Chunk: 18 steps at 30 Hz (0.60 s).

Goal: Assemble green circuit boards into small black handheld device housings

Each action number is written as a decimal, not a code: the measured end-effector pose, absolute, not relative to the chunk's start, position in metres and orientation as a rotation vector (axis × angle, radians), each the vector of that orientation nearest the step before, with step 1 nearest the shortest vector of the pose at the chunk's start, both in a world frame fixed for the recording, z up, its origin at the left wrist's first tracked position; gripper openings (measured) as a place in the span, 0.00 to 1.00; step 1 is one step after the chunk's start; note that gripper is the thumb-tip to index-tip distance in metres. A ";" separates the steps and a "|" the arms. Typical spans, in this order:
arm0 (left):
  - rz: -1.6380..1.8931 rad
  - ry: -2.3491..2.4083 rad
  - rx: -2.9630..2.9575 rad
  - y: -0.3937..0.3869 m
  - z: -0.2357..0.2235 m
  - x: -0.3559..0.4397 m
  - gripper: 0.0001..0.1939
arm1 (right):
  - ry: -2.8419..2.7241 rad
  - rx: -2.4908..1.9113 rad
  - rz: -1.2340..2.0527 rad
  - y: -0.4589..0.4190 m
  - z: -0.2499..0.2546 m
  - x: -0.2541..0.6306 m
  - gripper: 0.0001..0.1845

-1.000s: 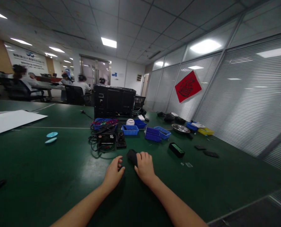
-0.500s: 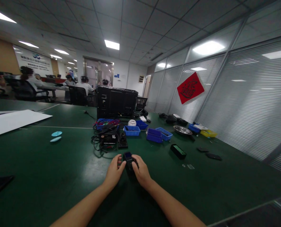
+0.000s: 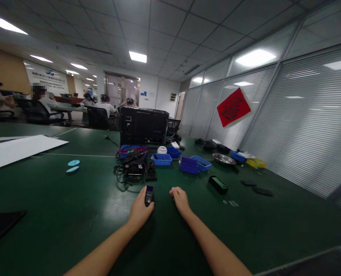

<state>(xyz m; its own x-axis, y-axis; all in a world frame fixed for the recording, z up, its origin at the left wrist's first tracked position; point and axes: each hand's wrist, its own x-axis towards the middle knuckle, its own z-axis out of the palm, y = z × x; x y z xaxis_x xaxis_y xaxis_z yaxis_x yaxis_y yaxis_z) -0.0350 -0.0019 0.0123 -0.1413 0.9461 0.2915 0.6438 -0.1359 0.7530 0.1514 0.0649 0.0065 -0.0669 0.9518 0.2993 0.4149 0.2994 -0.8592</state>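
Note:
A small black handheld device point(image 3: 149, 194) with a dark screen at its upper end is in my left hand point(image 3: 141, 211). The fingers go round its far side and the thumb lies along the near right side. To the right, apart from the device, my right hand point(image 3: 181, 199) is held just above or on the green table, its fingers curled in. The inside of that curl is hidden, so whether it holds anything does not show. Beyond the hands lie a black boxy unit point(image 3: 134, 168) with tangled cables and a black stand-like part point(image 3: 151, 170).
Behind are blue bins point(image 3: 161, 159), a white ball point(image 3: 162, 150) and a large black panel point(image 3: 144, 124). A black case with a green top point(image 3: 218, 184), a metal pan point(image 3: 223, 158) and a yellow bin point(image 3: 256, 163) stand right. Light-blue pieces point(image 3: 73, 163) lie left. Several people sit far back.
My right hand has come off the device and moved right, its fingers curling in. My left hand has closed round the device, which has shifted slightly left and turned.

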 end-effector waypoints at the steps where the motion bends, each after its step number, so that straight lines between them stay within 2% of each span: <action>1: 1.168 1.782 1.768 -0.002 0.012 -0.035 0.34 | -1.645 -1.316 0.703 0.071 0.005 0.160 0.20; 8: 1.235 1.752 1.707 -0.005 0.011 -0.039 0.34 | -1.718 -1.422 0.658 0.090 -0.001 0.186 0.19; 18: 1.102 1.917 1.690 -0.015 0.021 -0.065 0.32 | -1.818 -1.417 0.691 0.091 -0.001 0.190 0.18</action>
